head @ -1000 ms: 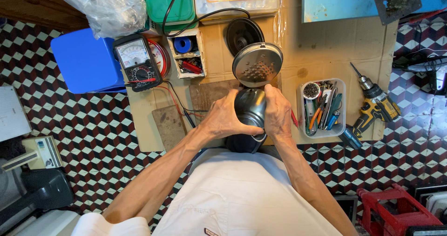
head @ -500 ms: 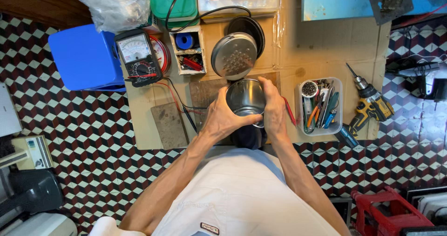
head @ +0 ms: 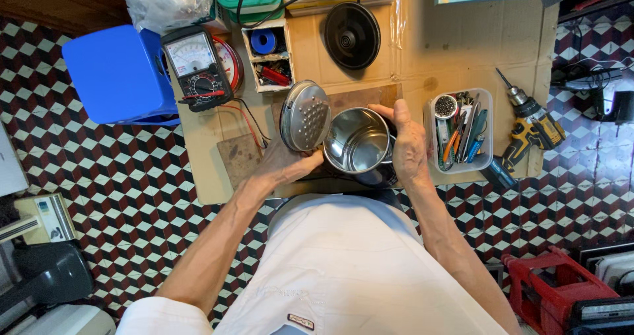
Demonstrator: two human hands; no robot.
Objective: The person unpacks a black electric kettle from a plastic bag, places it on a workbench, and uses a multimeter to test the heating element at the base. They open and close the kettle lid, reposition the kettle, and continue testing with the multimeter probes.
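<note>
Currently both hands are gripping the steel kettle (head: pixel 360 147): left hand (head: pixel 287 166) at the hinged lid (head: pixel 305 115), right hand (head: pixel 409 143) wrapping the wall. Looks rigid, light, slippery; body-wall grip seems best.

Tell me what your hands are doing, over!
Left hand and right hand hold the steel kettle. Hinged lid open, kettle looks empty. Tool tray beside right hand, not touching.

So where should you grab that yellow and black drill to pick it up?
Probably by the handle. The drill lies flat on the cardboard, its bit toward the top of the picture and its handle angling toward the tiled floor. The tool tray sits close on one side, so coming from above on the floor side looks easiest, away from the sharp bit.
</note>
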